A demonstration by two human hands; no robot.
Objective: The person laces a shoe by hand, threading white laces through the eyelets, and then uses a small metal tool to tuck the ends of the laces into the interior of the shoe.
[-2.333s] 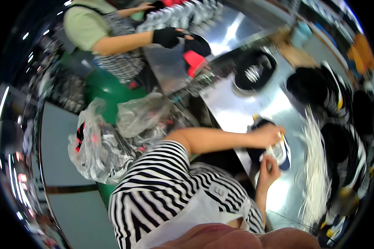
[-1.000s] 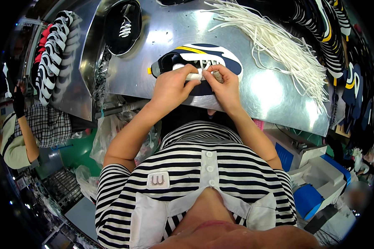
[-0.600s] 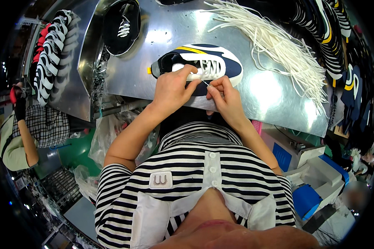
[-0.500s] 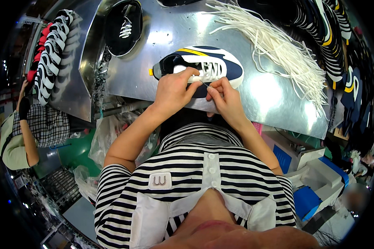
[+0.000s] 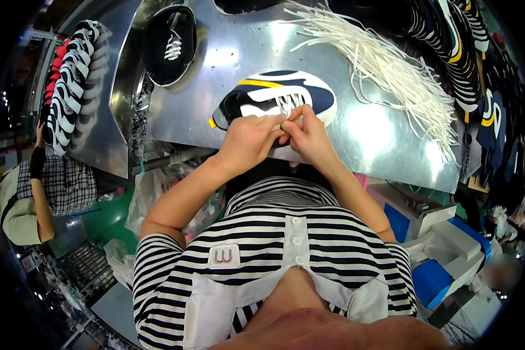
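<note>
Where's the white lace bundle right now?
Head view, upper right: the white lace bundle lies on the metal table, between the navy-and-white shoe to its lower left and the stacked dark shoe uppers to its right.

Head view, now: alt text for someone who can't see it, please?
Left hand and right hand meet over a navy-and-white shoe on a metal table. White laces lie heaped at upper right; a black shoe sits at upper left.

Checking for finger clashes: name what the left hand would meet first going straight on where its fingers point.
The left hand would probably meet the right hand first, at the near side of the navy-and-white shoe; whether they already touch is unclear.
</note>
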